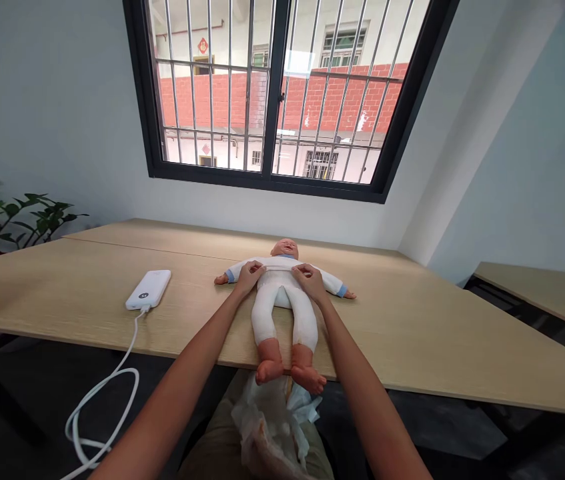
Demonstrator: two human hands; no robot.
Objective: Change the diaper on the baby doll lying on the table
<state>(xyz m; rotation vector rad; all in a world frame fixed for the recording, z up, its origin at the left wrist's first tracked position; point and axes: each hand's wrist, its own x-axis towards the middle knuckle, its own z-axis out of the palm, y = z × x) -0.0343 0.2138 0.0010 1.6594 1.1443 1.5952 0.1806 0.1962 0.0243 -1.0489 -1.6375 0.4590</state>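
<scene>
A baby doll [285, 303] in a white suit with blue cuffs lies on its back on the wooden table [412, 327], head toward the window, bare feet hanging over the near edge. My left hand [249, 275] rests on the doll's chest at its left side, fingers curled and pinching the white cloth. My right hand [308, 279] sits on the other side of the chest, its fingers likewise bent onto the cloth. Both forearms reach in from below.
A white power bank [149, 289] lies on the table to the left, its white cable [105, 393] looping off the edge. Crumpled white and blue cloth [275, 420] lies in my lap. A potted plant [2, 217] stands far left. A second table [542, 293] is at right.
</scene>
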